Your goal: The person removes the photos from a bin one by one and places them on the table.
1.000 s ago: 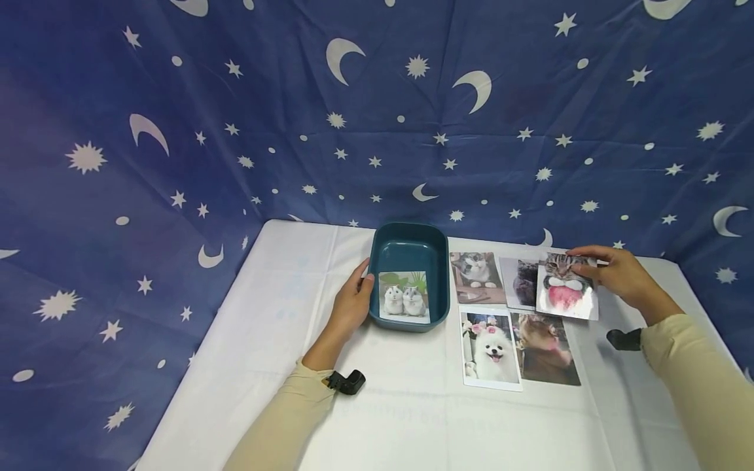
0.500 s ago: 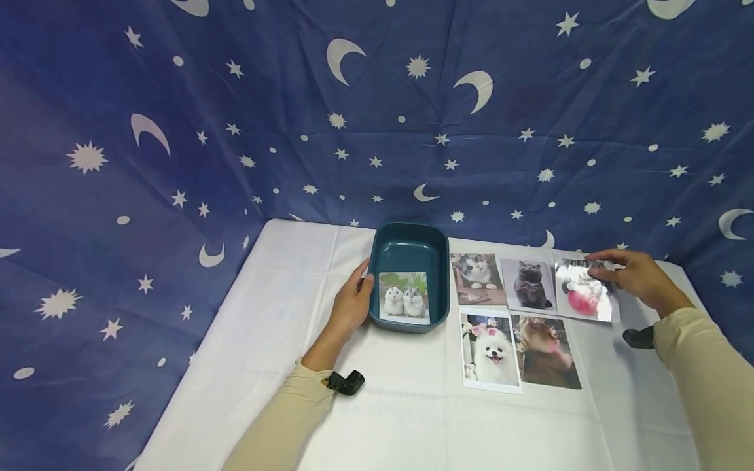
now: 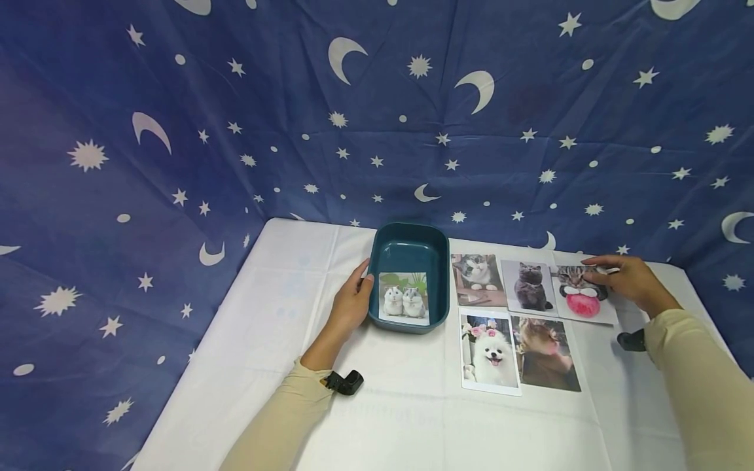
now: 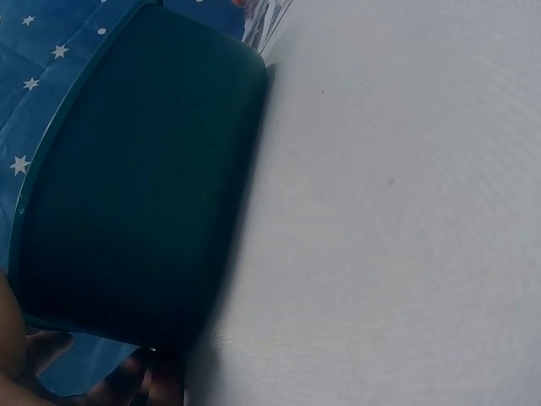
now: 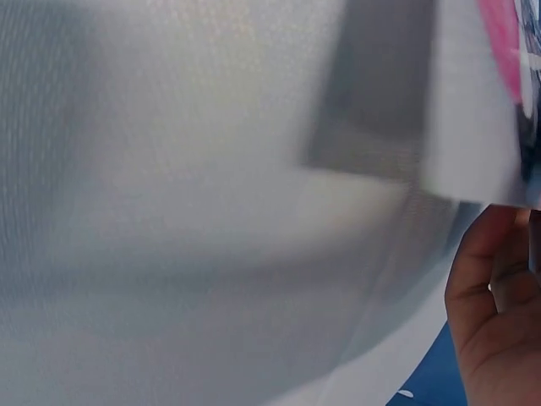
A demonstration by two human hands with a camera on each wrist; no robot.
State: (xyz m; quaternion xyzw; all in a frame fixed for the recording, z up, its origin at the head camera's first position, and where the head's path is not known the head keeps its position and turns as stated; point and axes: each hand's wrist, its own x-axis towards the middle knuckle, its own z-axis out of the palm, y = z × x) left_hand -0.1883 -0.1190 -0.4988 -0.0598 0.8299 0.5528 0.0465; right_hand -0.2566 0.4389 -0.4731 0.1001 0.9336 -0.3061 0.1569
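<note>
My left hand (image 3: 351, 302) holds the left side of a dark teal plastic box (image 3: 438, 275), thumb at the rim and fingers against the outer wall. In the left wrist view, the fingers (image 4: 118, 385) show at the bottom corner. A photo card of two hamsters (image 3: 404, 299) lies inside the box. My right hand (image 3: 631, 282) pinches the upper right part of a photo card of a tabby cat with a pink ball (image 3: 582, 304). The right wrist view shows that card (image 5: 473, 110) raised off the cloth, its shadow beneath; its left edge is near the grey cat photo (image 3: 528, 286).
Left of the grey cat lies a photo of a grey-and-white cat (image 3: 479, 280). In front are a white dog photo (image 3: 490, 353) and a blurry brown photo (image 3: 546, 353). A white cloth (image 3: 406, 405) covers the table; a blue star-and-moon curtain (image 3: 400, 98) stands behind.
My right hand has moved the tabby cat card to the right, uncovering the grey cat photo, then slightly back and lower. My left hand and the box have stayed in place.
</note>
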